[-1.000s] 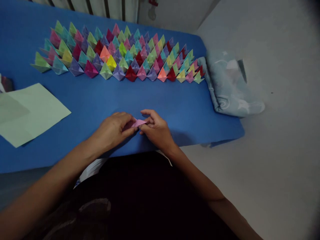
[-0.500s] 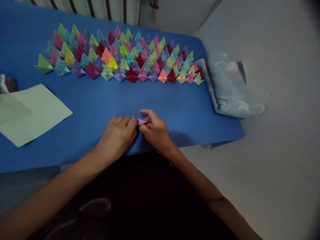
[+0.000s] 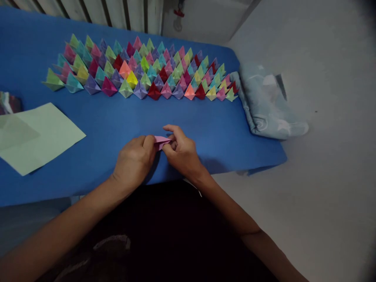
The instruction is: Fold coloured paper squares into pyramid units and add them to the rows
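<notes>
Above the blue table [image 3: 194, 121], a small, folded pink paper [image 3: 159, 140] is now showing more of its parted layers — left hand [image 3: 133, 160] gripping one end, right hand's [image 3: 183, 154] fingers pinching the pointed tip.

Blue surface [image 3: 202, 121] seen under most items. Small folded paper shapes [image 3: 151, 73] in many colours arranged upright in close, slanting rows along the far side. Pale green sheet [image 3: 42, 137] laid flat at left, partly cut off by the view edge. Above it, a dark, pale-streaked item [image 3: 11, 103], half cropped. Grey-blue folded cloth [image 3: 264, 100], marked with white swirls and a star, placed at the right end, beside the pale wall [image 3: 331, 129]. Light slats [image 3: 135, 15] and a small red object [image 3: 179, 13] seen beyond.
</notes>
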{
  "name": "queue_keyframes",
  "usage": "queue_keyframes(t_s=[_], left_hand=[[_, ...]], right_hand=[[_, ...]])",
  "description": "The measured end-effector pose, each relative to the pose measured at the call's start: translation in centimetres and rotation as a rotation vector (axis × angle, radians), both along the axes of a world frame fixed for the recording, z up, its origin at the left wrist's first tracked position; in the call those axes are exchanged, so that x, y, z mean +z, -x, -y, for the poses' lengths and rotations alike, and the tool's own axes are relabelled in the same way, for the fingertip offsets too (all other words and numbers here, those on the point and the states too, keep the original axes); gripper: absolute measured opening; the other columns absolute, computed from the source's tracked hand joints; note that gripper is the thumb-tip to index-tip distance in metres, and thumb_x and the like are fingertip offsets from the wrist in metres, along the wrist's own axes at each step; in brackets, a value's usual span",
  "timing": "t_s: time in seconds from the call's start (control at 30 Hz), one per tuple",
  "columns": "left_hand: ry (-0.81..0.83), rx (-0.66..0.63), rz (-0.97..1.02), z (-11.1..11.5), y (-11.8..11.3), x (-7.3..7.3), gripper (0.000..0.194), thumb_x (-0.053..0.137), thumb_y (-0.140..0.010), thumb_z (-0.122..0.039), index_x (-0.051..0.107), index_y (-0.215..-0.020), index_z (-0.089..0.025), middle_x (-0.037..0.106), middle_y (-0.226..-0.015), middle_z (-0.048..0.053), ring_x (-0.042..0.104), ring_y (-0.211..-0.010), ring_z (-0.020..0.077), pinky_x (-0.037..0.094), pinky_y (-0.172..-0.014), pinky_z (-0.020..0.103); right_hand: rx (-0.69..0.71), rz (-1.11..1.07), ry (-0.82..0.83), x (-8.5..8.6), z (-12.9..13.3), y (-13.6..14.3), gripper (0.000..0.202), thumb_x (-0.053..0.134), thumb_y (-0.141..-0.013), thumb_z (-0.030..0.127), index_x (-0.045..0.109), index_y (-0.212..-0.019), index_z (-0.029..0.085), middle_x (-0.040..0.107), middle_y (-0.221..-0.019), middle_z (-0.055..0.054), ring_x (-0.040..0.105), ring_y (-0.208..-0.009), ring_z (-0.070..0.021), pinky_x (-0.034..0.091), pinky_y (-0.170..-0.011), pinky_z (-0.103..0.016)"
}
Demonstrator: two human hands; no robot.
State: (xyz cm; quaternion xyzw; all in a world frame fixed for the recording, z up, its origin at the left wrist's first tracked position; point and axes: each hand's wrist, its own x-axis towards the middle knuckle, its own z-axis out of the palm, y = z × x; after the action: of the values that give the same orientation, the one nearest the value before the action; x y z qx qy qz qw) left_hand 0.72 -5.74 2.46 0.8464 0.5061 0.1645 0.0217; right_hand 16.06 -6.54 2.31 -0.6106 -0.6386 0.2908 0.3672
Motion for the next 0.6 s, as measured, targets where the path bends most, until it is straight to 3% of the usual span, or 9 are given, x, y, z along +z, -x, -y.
queue_keyframes(t_s=[0.17, 0.4, 0.5, 0.6], left_hand=[[0.058, 0.059, 0.105, -0.2, -0.1, 0.4, 0.022, 0.045, -0.097, -0.023, 0.066, -0.095, -0.018, 0.070, -0.084, 0.009, 0.064, -0.068, 0.0208, 0.042, -0.058, 0.031], [0.171, 0.173, 0.480, -0.3, -0.3, 1.0, 0.015, 0.055, -0.093, -0.029, 0.065, -0.100, -0.022, 0.074, -0.082, 0.002, 0.068, -0.071, 0.0186, 0.050, -0.067, 0.030], [0.201, 0.183, 0.478, -0.3, -0.4, 1.1, 0.017, 0.057, -0.091, -0.029, 0.065, -0.102, -0.020, 0.075, -0.086, 0.004, 0.069, -0.073, 0.0194, 0.050, -0.068, 0.031], [0.220, 0.174, 0.428, -0.4, -0.5, 1.2, 0.019, 0.057, -0.090, -0.028, 0.065, -0.105, -0.019, 0.076, -0.092, 0.006, 0.070, -0.078, 0.0217, 0.050, -0.070, 0.032]], right_hand=[[-0.044, -0.061, 0.007, -0.6, -0.6, 0.3, 0.051, 0.059, -0.081, 0.023, 0.052, -0.132, 0.020, 0.062, -0.085, 0.000, 0.056, -0.069, -0.0139, 0.047, -0.068, -0.029], [-0.072, -0.118, 0.050, -1.0, -0.4, 0.5, 0.039, 0.062, -0.082, 0.029, 0.055, -0.120, 0.023, 0.057, -0.069, 0.006, 0.054, -0.061, -0.0129, 0.042, -0.061, -0.027], [-0.053, -0.058, -0.009, -0.7, -0.3, 0.6, 0.035, 0.059, -0.083, 0.025, 0.055, -0.118, 0.024, 0.060, -0.071, 0.005, 0.057, -0.062, -0.0132, 0.045, -0.064, -0.027], [-0.030, 0.051, -0.110, -0.6, -0.2, 0.6, 0.032, 0.057, -0.085, 0.022, 0.056, -0.117, 0.024, 0.068, -0.088, -0.001, 0.063, -0.072, -0.0155, 0.050, -0.073, -0.029]])
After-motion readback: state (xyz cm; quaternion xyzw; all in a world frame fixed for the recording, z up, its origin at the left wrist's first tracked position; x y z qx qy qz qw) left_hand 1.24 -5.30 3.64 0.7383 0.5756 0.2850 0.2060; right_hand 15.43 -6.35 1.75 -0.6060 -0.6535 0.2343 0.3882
